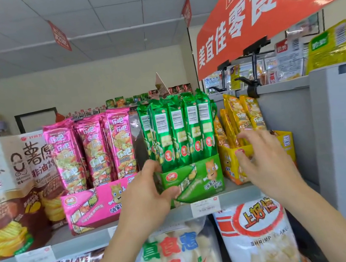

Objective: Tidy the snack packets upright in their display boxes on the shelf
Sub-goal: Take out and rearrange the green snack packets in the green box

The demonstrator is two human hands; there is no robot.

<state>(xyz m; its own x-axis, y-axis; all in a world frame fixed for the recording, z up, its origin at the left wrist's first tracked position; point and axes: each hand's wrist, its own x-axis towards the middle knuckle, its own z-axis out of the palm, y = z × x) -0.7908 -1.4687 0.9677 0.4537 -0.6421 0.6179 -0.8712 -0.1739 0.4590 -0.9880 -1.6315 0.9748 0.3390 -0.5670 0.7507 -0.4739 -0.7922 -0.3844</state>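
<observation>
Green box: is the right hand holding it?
No, the left hand grips the green box; the right hand is at the yellow box.

Bright, even indoor light, soft shadows only.
Wide-angle bend at frame edges; glare streaks on red banner [262,11] upper right; right hand [265,163] motion-blurred; yellow boxes [331,46] far right smeared; pink packets [95,144] glint.

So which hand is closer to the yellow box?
Right. The right hand is at the front rim of the yellow display box; the left hand holds the green display box beside it.
</observation>
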